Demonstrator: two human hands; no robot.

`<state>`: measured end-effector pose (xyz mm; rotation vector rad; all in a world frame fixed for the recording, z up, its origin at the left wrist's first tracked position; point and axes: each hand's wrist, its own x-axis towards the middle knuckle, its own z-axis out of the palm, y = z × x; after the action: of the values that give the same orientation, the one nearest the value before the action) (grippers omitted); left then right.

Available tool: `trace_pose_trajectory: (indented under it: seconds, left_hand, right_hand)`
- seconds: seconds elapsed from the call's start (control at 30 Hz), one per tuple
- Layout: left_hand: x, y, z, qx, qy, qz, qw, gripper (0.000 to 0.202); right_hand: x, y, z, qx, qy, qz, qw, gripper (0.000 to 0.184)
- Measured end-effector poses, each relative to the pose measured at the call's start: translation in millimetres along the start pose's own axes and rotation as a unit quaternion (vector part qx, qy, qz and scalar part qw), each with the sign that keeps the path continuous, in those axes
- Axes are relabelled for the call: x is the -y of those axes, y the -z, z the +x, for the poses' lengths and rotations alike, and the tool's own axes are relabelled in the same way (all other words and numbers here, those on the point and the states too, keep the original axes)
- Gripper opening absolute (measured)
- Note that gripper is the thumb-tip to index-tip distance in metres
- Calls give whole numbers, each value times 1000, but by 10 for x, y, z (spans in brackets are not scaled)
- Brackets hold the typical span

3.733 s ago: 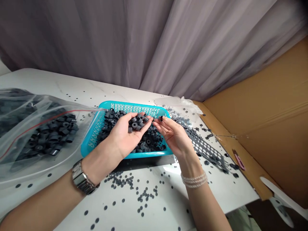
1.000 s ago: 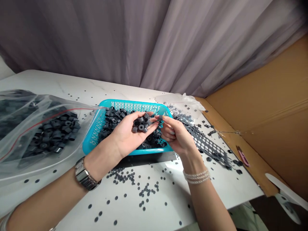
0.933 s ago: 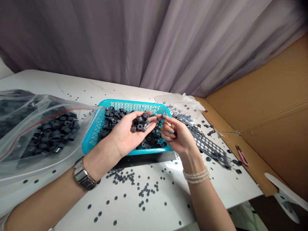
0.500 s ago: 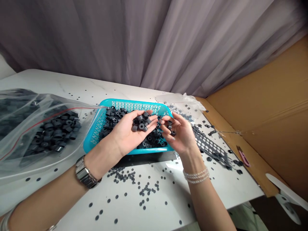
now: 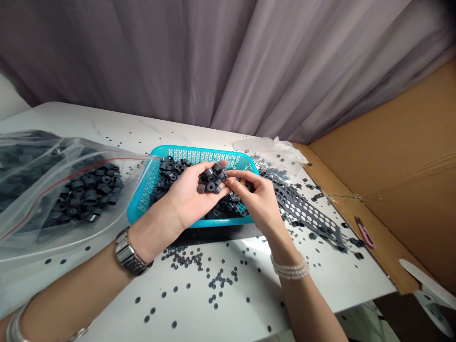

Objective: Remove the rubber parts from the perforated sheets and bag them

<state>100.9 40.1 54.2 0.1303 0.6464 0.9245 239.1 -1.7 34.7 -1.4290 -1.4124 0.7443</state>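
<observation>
My left hand (image 5: 192,197) is palm up above the turquoise basket (image 5: 204,222). It cradles a small heap of black hollow cylinders (image 5: 211,186), short pieces with round holes through them. From the right, my right hand (image 5: 258,197) reaches in with palm down. Its thumb and forefinger close on a black cylinder at the heap's right edge; the fingertips partly hide it. More black cylinders (image 5: 171,170) fill the basket below both hands.
A clear zip bag (image 5: 21,190) of similar cylinders lies left. Small black discs (image 5: 185,259) are scattered over the white table (image 5: 117,323). On the right are a perforated black strip (image 5: 302,209), crumpled plastic (image 5: 281,149), a pink-handled tool (image 5: 365,232) and cardboard (image 5: 399,171).
My right hand has turned from palm up, with some cylinders in its fingers, to palm down. It has moved left to the heap in my left hand, which stays nearly in place.
</observation>
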Motion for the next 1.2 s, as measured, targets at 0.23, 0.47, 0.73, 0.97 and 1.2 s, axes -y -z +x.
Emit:
trace_pose_trajectory:
  seconds: [0.23, 0.47, 0.73, 0.97, 1.2]
  left_hand:
    - [2, -19, -19, 11, 1, -30, 999, 18]
    - [-6, 60, 50, 19, -15, 10, 1000, 21]
    - [5, 21, 13, 12, -9, -14, 1000, 18]
    - [13, 13, -7, 40, 11, -7, 999, 16]
    - [16, 4, -12, 50, 12, 12, 999, 16]
  right_hand:
    - [-81, 30, 20, 10, -33, 42, 999, 23]
    - [-2, 7, -14, 2, -12, 16, 1000, 25]
    - [-2, -9, -5, -14, -40, 65, 997, 20]
    - [-10, 142, 52, 29, -177, 400, 899, 26]
    - [-54, 88, 51, 16, -110, 306, 946, 14]
